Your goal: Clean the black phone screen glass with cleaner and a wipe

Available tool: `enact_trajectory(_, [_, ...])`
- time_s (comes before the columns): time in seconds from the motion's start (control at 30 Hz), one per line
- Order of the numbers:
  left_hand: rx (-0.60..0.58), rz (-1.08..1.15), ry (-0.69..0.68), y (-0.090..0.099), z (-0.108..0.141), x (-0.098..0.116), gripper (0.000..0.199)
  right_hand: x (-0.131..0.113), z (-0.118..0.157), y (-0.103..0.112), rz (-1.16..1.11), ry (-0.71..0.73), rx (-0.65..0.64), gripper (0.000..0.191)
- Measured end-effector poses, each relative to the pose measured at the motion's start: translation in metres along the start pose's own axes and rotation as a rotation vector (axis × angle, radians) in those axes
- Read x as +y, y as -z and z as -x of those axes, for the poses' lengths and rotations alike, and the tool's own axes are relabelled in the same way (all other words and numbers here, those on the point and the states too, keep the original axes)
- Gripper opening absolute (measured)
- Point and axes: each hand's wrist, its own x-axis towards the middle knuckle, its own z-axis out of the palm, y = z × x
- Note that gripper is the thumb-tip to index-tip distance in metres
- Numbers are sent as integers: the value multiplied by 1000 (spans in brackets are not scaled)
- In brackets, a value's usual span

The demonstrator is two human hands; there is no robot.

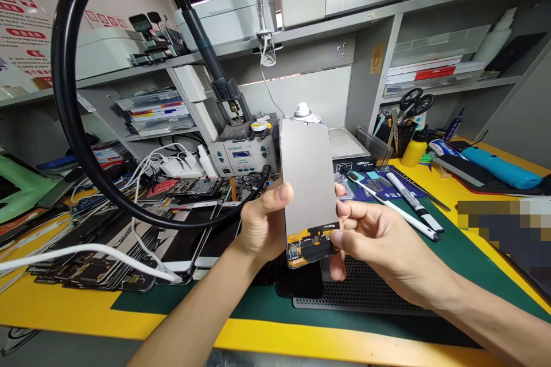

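A phone screen panel (307, 178) is held up above the bench with its grey back facing me. Orange flex cable and a small chip show along its lower end. My left hand (267, 218) grips the panel's left edge, thumb in front and the other fingers mostly hidden behind. At the lower right corner, my right hand (365, 232) pinches the panel near the flex cable, with thumb and fingertips closed on the edge. Below the panel lies a dark phone-shaped piece (299, 282), partly hidden, beside a black perforated mat (365, 287).
Stacked phone screens (107, 252) and white cables (94, 249) crowd the left. A hot air station (243, 155) with a looping black hose (64, 97) stands behind. On the right lie a toothbrush (396, 209), a marker (413, 198) and a yellow bottle (414, 149).
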Motion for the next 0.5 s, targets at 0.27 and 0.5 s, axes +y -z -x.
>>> enact_trajectory(0.27, [-9,19,-54,0,0,1,56,2,2,1,23,-8,-6,18])
enact_trajectory(0.5, [-17,9,-59,0,-1,0,54,0,1,0,19,-3,14,21])
